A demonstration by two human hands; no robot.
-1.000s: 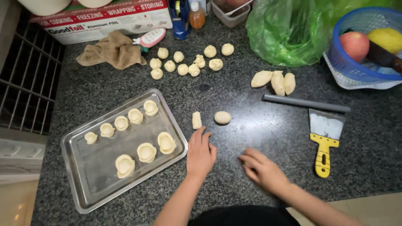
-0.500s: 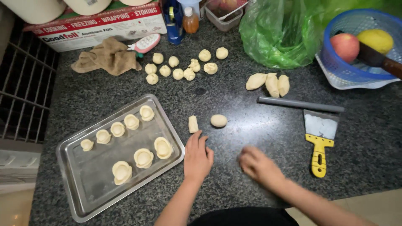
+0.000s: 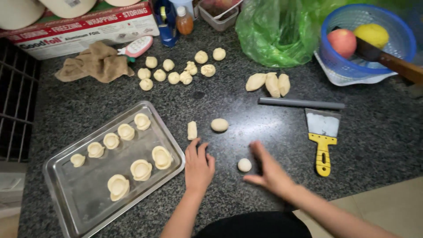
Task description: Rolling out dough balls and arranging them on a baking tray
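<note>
My left hand (image 3: 198, 164) rests flat on the dark granite counter (image 3: 246, 132), just right of a metal tray (image 3: 83, 207) that holds several shaped dough pieces. My right hand (image 3: 269, 169) is open, fingers spread, beside a small dough ball (image 3: 244, 165) that lies bare on the counter next to its fingers. Just beyond my left hand lie a short dough stick (image 3: 192, 130) and an oval dough lump (image 3: 219, 124).
Several small dough balls (image 3: 176, 72) sit at the back, with three longer pieces (image 3: 269, 83) to their right. A grey rod (image 3: 301, 103) and a yellow-handled scraper (image 3: 322, 136) lie at right. A brown cloth (image 3: 94, 66), green bag (image 3: 277, 31) and blue fruit basket (image 3: 398, 48) line the back.
My right hand has lifted off and opened, uncovering a small dough ball on the counter. My left hand has stayed in place.
</note>
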